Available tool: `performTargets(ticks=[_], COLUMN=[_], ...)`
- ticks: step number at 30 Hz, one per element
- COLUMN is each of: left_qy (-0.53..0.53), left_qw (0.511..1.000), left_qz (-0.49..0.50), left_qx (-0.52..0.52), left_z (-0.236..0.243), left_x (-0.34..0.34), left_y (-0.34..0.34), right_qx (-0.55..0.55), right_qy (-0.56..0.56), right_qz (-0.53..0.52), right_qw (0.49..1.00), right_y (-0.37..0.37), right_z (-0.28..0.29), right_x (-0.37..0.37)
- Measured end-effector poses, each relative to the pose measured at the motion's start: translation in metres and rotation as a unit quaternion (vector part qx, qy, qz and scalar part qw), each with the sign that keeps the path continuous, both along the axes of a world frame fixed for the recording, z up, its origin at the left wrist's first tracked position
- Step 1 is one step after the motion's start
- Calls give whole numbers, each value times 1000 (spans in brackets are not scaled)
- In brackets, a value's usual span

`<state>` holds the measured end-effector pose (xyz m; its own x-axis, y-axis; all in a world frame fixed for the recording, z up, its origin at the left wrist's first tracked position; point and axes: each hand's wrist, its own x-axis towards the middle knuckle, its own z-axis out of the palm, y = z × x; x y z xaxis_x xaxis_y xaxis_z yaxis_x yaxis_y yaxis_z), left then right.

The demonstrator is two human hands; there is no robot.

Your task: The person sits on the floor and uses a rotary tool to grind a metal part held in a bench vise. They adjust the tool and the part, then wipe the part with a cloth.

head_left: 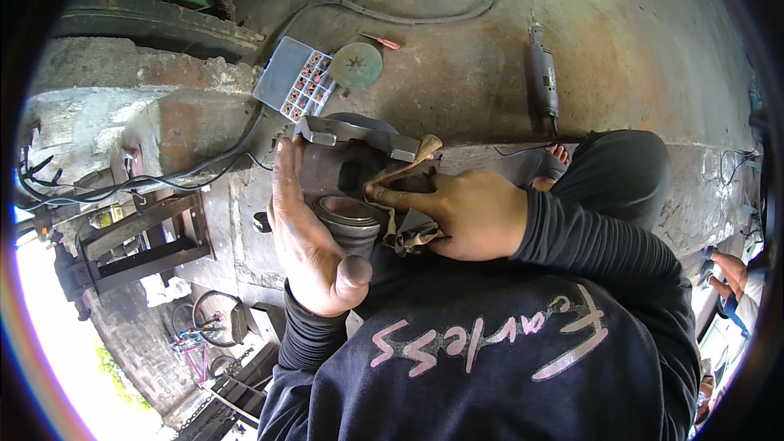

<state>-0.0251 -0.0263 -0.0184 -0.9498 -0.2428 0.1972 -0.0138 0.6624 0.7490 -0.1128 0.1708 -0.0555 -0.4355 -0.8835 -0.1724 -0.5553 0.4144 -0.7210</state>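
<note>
A heavy grey metal casting (pixel 327 170), shaped like a brake caliper, stands in front of my body. Its round, shiny-rimmed bore (pixel 347 211) faces up toward me. My left hand (pixel 306 237) lies along the casting's left side, fingers stretched out and thumb apart from it. On the other side, my right hand (pixel 469 214) holds a creased tan strip (pixel 404 165) that looks like cloth or abrasive paper. The right index finger presses the strip against the casting beside the bore. Crumpled dark-and-tan folds of it hang under that hand.
Beyond the casting are a partitioned plastic box (pixel 298 77) of small reddish bits, a round greenish disc (pixel 357 64) and a red-handled screwdriver (pixel 382 41). A grey die grinder (pixel 542 73) lies farther right. Cables (pixel 155 184) run along the left; a dark metal frame (pixel 151 245) stands there.
</note>
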Motion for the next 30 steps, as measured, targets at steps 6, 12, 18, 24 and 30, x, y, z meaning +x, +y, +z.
performTargets(ticks=[6,12,18,24,30], left_qy=[1,14,5,10,5], left_qw=[1000,999,999,989,989], left_qz=[-1,-10,-13,6,8], left_qx=[-30,-43,41,147,149], left_z=[2,-1,-2,-6,-5], left_x=[1,5,4,2,-1], left_y=[1,-1,-3,1,3], right_qx=[-68,-52,71,-191,-126], right_qy=[25,46,157,-56,66], right_qz=[55,149,272,40,6], right_qw=[996,986,947,979,990], right_y=[-3,6,30,53,15], right_z=[-5,4,20,11,-6], right_x=[-13,-32,-54,-53,-3])
